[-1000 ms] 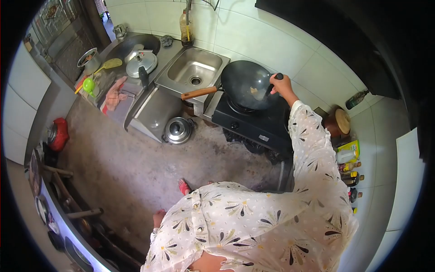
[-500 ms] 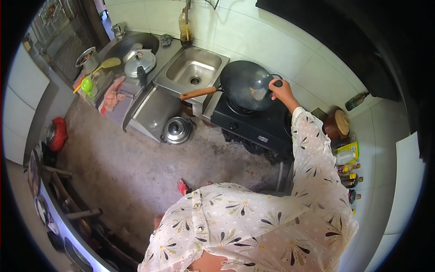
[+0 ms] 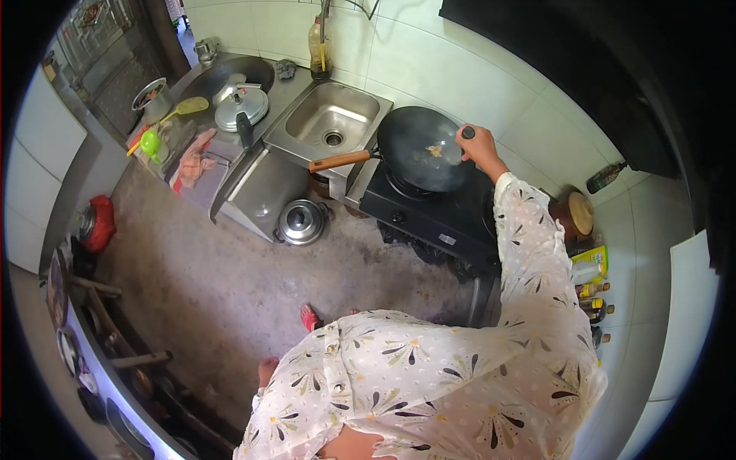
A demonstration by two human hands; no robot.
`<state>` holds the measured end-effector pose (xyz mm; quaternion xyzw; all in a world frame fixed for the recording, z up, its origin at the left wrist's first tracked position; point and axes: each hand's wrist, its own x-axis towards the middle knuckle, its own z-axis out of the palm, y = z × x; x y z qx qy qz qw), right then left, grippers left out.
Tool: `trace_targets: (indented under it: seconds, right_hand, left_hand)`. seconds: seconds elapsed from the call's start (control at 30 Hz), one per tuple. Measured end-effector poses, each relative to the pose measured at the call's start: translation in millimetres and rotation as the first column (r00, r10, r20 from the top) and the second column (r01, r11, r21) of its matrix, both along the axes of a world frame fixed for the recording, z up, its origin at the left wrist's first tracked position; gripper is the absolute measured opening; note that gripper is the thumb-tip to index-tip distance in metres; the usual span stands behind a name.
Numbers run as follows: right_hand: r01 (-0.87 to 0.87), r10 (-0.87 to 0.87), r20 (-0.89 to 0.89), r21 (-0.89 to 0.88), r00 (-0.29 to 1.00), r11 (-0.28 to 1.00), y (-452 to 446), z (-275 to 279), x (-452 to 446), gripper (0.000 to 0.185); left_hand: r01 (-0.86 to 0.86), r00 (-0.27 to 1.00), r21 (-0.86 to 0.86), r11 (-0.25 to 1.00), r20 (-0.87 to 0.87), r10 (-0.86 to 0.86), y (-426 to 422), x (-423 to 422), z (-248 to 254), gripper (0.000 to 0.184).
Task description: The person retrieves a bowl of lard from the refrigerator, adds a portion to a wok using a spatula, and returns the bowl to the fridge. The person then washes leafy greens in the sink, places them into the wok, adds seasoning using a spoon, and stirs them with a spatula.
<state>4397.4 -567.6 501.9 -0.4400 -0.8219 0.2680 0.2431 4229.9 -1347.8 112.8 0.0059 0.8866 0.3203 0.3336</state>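
Note:
My right hand [image 3: 481,149] is closed around the black handle of a spatula [image 3: 468,133] over the right side of a dark wok [image 3: 418,165]. The blade reaches down into the wok and is mostly hard to make out. Beside it, a small clump of pale brown food [image 3: 435,151] lies on the wok's inner surface. The wok sits on a black gas stove [image 3: 418,218], its wooden handle [image 3: 337,161] pointing left. Low at my left side, a small part of my left hand [image 3: 267,371] shows past the shirt; its fingers cannot be made out.
A steel sink [image 3: 368,101] adjoins the stove. Left of it stand a pressure cooker [image 3: 241,111], a second wok [image 3: 257,69] and a pink cloth [image 3: 198,157]. A lidded pot [image 3: 300,222] is on the floor. Several bottles [image 3: 594,307] line the right wall.
My right hand has shifted slightly right with the spatula, whose pale blade showed in the wok before. The brown food is now plainly visible. More of my left hand shows.

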Motion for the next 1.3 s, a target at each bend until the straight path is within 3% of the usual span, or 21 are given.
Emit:
trace_targets:
  seconds: [0.1,0.2,0.3,0.4,0.47,0.6,0.7,0.8,0.9,1.0,1.1,1.2,1.3]
  right_hand:
    - [-0.05,0.042,-0.09,-0.088,0.995,0.995,-8,11,5,0.008]
    - [-0.118,0.105,-0.148,-0.079,0.983,0.99,-8,-2,11,0.007]
    - [-0.047,0.04,-0.072,-0.086,0.997,0.995,-9,-17,15,0.007]
    - [-0.07,0.066,-0.166,-0.02,0.984,0.997,-21,-37,5,0.007]
    - [-0.133,0.144,-0.182,0.073,0.973,0.988,-15,-65,5,0.005]
    - [-0.082,0.059,-0.206,-0.109,0.977,0.991,-1,-33,2,0.005]
    - [-0.164,0.151,-0.169,-0.063,0.974,0.984,-3,-12,3,0.004]
    - [-0.225,0.213,-0.162,-0.056,0.963,0.973,-10,6,8,0.005]
    - [-0.359,0.339,-0.191,-0.085,0.921,0.929,-2,-6,5,0.005]
    - [-0.302,0.272,-0.23,-0.11,0.935,0.947,-2,-22,18,0.006]
    - [-0.158,0.146,-0.184,-0.052,0.972,0.986,-7,-31,46,0.006]
    - [-0.096,0.085,-0.186,-0.049,0.979,0.994,-26,-45,68,0.007]
    - [-0.077,0.091,-0.22,0.073,0.971,0.994,-32,-60,75,0.006]
  left_hand:
    - [0.071,0.996,-0.02,0.997,0.056,-0.07,-14,0,-2,0.024]
    - [-0.041,0.99,0.05,0.998,0.133,0.034,-22,3,-13,0.023]
    - [-0.121,0.983,0.078,0.99,0.145,0.109,-20,5,-23,0.024]
    - [0.033,0.999,0.118,0.992,0.036,-0.038,-10,-5,-24,0.025]
    - [0.005,0.999,0.04,0.999,0.037,-0.007,5,-4,-5,0.026]
    - [-0.088,0.992,0.041,0.995,0.094,0.084,27,-6,15,0.028]
    - [0.169,0.973,0.006,0.986,-0.159,-0.166,9,-10,2,0.028]
    - [0.414,0.89,-0.132,0.9,-0.147,-0.431,-1,-17,-17,0.028]
    - [0.226,0.973,-0.052,0.973,0.065,-0.223,-13,-6,-14,0.027]
    - [0.12,0.988,0.026,0.992,0.092,-0.122,-10,-2,-13,0.031]
    - [0.311,0.94,0.019,0.95,-0.155,-0.305,-11,-13,-34,0.032]
    - [0.102,0.995,0.007,0.995,-0.024,-0.102,8,-18,-11,0.033]
    - [0.089,0.996,-0.053,0.995,-0.009,-0.09,24,-23,0,0.03]
